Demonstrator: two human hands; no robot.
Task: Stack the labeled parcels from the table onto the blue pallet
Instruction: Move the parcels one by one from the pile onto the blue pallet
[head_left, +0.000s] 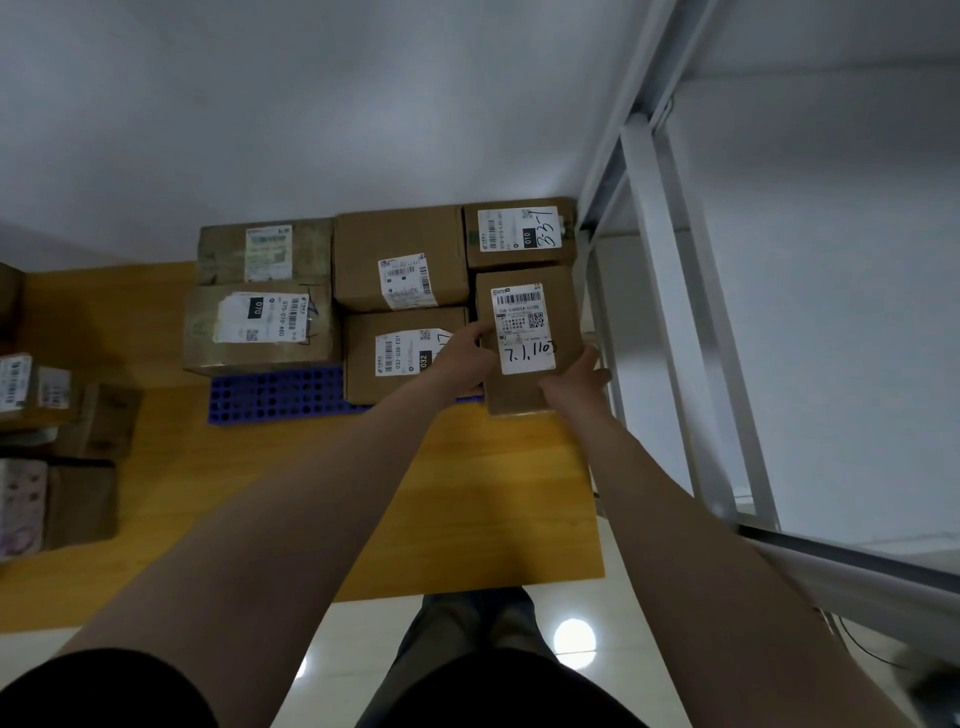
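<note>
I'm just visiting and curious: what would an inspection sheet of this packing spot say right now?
Surface: blue pallet on a yellow floor mat; its near left part is bare.
Job's things: five labeled parcels on the pallet; a sixth, the held parcel, is at the right front corner, label up.
Clutter: more boxes at the left edge, off the pallet.
Grippers: left hand and right hand grip the held parcel by opposite sides.
Cables: a thin dark cable on the floor at lower right.
Surroundings: white metal frame on the right, pale wall behind, glossy tiled floor near the person's feet.
</note>
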